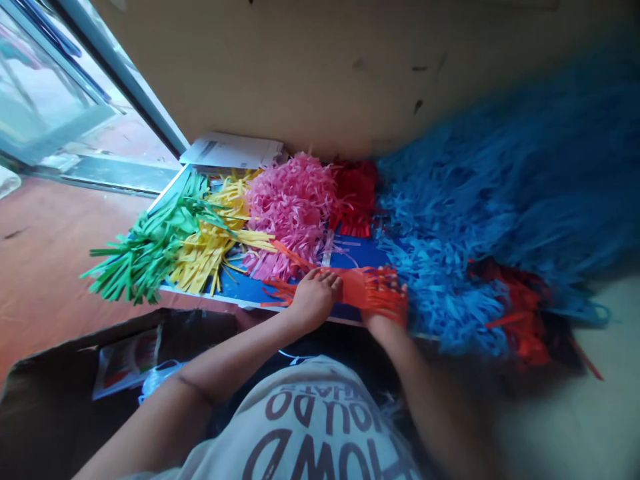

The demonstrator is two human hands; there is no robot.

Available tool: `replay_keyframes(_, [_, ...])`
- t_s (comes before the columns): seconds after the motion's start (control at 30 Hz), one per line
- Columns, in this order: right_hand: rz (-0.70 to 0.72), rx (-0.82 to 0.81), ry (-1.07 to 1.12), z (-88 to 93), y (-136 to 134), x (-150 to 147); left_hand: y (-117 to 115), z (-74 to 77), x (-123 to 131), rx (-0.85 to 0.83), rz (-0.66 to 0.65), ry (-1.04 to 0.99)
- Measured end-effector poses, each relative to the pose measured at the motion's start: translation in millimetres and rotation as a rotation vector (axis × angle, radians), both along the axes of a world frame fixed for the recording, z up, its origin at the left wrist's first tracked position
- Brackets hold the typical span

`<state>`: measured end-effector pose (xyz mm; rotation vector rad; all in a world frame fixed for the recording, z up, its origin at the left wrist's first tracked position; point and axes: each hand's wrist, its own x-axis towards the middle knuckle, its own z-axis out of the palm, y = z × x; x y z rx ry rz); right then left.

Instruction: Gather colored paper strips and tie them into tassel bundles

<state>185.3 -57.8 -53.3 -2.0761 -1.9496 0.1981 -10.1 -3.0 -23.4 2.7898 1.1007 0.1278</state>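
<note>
A strip of orange fringed paper [353, 285] lies across the front of a blue board [356, 250], with cut strands at both ends. My left hand [316, 297] rests on its left part, fingers laid out flat. Beneath the strands at its right end is my right hand [386, 303], partly covered, its spread fingertips showing between them. Behind the orange paper are a pile of pink fringed paper [295, 207] and a red fringed piece [354, 197]. A large heap of blue fringed paper [450, 253] stands right beside my right hand.
Yellow fringed paper [203, 257] and green fringed paper [145, 247] lie at the left, the green overhanging the board's edge. White flat packs [233, 150] sit against the wall. More orange-red paper [523, 313] is at the right. An open brown box [50, 387] stands at lower left.
</note>
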Motion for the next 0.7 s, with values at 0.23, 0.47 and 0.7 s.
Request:
replay_keyframes(0.23, [-0.378,0.43,-0.33,52.9,-108,119,-22,-24.7,18,0.001,-0.003,0.025])
replay_keyframes(0.47, [0.4,0.287,0.017,8.8,-51,8,-32,-24.0,12,0.012,0.013,0.039])
replay_keyframes(0.7, [0.405,0.233,0.214,-10.3,-38,45,-12,-31.2,-29,-0.216,-0.053,-0.241])
